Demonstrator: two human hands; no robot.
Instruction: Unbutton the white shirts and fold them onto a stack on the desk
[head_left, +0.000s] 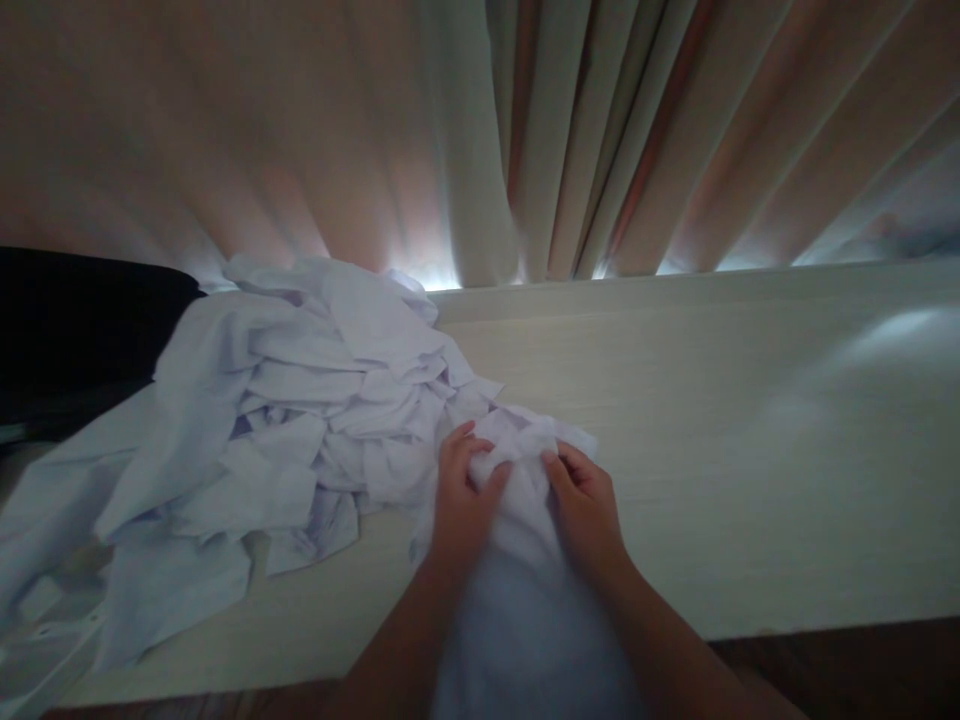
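Observation:
A length of white cloth runs from the white surface toward me, bunched at its far end. On the left side of that bunch, my left hand grips the fabric between curled fingers and thumb. My right hand pinches the right side, its thumb on top and its fingertips partly hidden by folds. Just left of my hands lies a large heap of crumpled white cloth, touching or overlapping the held piece; I cannot tell whether they are joined.
Behind the white surface hang beige curtains with light along their lower edge. A black object stands at the far left. Pale, thin strips lie at the lower left. Dark wooden floor shows below the front edge.

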